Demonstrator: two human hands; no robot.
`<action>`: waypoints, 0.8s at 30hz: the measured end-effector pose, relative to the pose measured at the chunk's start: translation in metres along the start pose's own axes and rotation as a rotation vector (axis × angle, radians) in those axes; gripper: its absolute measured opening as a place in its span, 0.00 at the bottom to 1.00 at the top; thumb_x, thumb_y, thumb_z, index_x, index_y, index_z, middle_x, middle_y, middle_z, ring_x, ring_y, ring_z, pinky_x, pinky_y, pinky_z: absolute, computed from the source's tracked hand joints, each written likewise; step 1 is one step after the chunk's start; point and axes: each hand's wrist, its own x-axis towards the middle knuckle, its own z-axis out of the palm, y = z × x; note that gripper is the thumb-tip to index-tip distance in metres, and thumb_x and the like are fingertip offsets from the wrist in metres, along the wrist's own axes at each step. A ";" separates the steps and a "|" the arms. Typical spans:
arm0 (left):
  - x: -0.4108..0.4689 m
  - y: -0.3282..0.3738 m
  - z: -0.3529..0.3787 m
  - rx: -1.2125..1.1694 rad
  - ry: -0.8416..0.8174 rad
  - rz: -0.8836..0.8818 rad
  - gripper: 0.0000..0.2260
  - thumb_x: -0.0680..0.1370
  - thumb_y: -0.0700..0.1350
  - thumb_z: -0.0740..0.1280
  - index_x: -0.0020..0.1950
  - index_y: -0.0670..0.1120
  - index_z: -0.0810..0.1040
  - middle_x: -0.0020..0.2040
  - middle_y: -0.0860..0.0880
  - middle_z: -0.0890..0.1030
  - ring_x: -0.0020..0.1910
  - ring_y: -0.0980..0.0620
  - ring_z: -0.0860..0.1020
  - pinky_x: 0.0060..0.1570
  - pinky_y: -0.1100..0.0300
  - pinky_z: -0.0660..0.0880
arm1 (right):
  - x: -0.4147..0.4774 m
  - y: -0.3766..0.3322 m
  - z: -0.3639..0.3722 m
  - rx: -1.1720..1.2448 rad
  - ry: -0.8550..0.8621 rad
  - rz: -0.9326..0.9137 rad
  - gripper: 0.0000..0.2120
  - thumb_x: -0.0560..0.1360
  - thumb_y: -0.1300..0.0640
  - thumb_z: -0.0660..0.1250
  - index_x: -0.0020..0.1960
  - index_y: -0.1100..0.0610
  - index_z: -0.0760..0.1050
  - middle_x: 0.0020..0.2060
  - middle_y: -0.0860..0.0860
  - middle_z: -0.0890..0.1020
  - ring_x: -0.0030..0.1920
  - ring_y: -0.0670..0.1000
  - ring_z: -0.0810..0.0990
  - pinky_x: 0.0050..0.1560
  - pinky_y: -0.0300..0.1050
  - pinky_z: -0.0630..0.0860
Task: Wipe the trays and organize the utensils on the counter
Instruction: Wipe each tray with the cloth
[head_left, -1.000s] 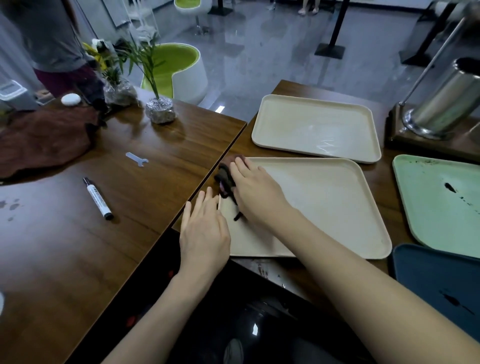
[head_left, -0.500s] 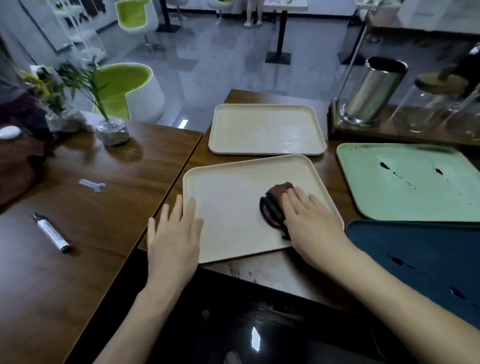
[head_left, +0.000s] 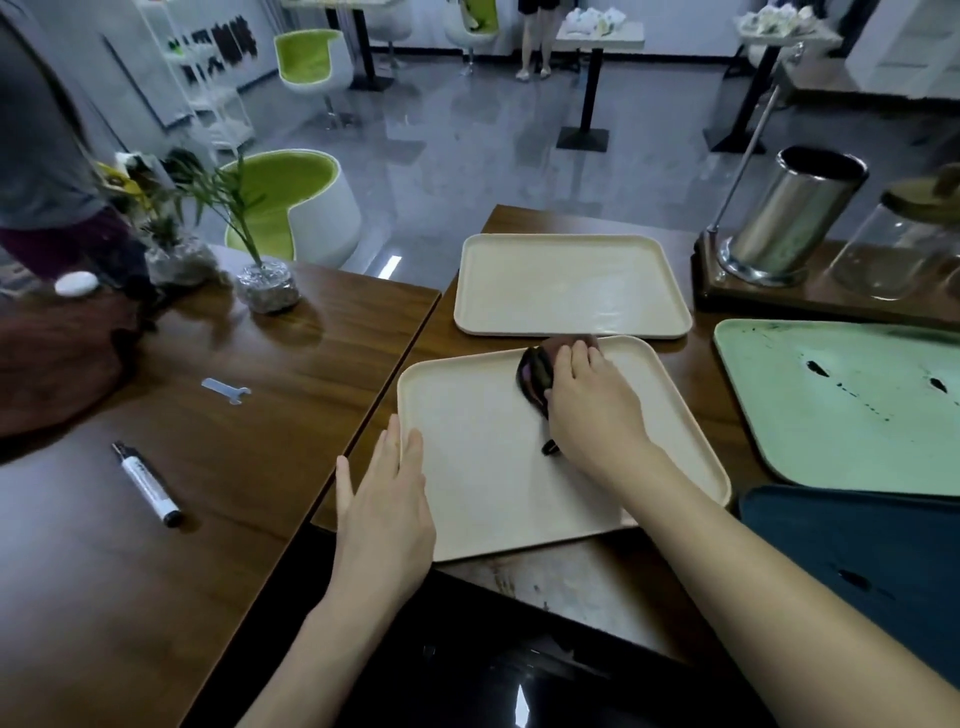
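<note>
A cream tray (head_left: 483, 467) lies on the wooden counter in front of me. My right hand (head_left: 592, 410) presses a dark purple-brown cloth (head_left: 535, 376) onto the tray near its far edge. My left hand (head_left: 382, 499) lies flat with fingers spread on the tray's near left corner, holding it down. A second cream tray (head_left: 571, 286) sits just behind. To the right are a green tray (head_left: 841, 405) with dark stains and a dark blue tray (head_left: 852, 556) with dark spots.
A steel utensil cylinder (head_left: 789, 218) and a glass jar (head_left: 904, 249) stand on a wooden base at the back right. On the left table lie a marker (head_left: 147, 484), a small white tool (head_left: 226, 389), potted plants (head_left: 260, 270) and a brown cloth (head_left: 52, 358). A person (head_left: 41, 156) stands far left.
My right hand slid the cloth from the tray's left side to its right side, then up toward the far edge. My left hand stayed on the tray's near left corner.
</note>
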 end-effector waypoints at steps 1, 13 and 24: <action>0.000 0.000 -0.001 0.002 0.003 0.004 0.25 0.86 0.42 0.49 0.84 0.48 0.50 0.84 0.48 0.46 0.82 0.54 0.47 0.78 0.43 0.36 | 0.001 -0.017 0.003 0.018 0.021 -0.031 0.22 0.79 0.59 0.57 0.71 0.67 0.64 0.68 0.63 0.71 0.69 0.62 0.68 0.70 0.50 0.63; -0.004 0.002 -0.004 0.006 0.047 0.011 0.28 0.83 0.39 0.52 0.84 0.49 0.52 0.84 0.48 0.48 0.83 0.52 0.47 0.80 0.45 0.42 | 0.006 -0.060 0.011 -0.003 0.064 -0.328 0.22 0.81 0.61 0.56 0.75 0.61 0.64 0.75 0.57 0.68 0.76 0.57 0.63 0.72 0.50 0.61; -0.004 0.006 0.003 -0.027 0.106 -0.058 0.27 0.82 0.38 0.53 0.82 0.48 0.57 0.83 0.49 0.57 0.82 0.48 0.51 0.81 0.44 0.45 | -0.031 0.073 -0.010 -0.079 -0.103 -0.015 0.26 0.82 0.59 0.56 0.78 0.61 0.56 0.77 0.55 0.62 0.79 0.55 0.56 0.76 0.50 0.55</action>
